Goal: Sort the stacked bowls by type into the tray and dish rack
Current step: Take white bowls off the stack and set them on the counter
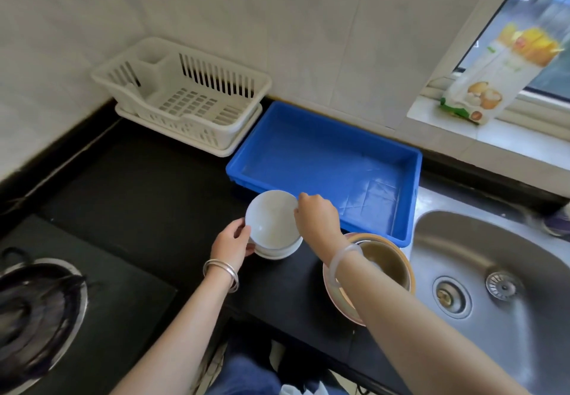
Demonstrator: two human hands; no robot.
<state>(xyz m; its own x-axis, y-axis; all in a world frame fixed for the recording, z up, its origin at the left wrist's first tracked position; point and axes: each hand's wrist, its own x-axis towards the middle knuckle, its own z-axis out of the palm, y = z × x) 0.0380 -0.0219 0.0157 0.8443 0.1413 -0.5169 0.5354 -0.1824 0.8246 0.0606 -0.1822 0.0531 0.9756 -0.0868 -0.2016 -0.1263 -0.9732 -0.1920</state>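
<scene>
A small stack of white bowls (277, 248) stands on the black counter in front of the blue tray (324, 135). The top white bowl (271, 219) is tilted up off the stack. My right hand (317, 217) pinches its right rim, and my left hand (233, 240) holds the left side of the stack. A second stack, a metal bowl (387, 263) nested in a pinkish bowl (334, 294), sits to the right, partly hidden by my right forearm. The white dish rack (185, 98) stands at the back left; nothing lies in rack or tray.
A steel sink (493, 271) lies to the right of the bowls. A gas burner (40, 305) is at the lower left. A packet (481, 86) leans on the window sill at the upper right. Tiled walls close the back and left.
</scene>
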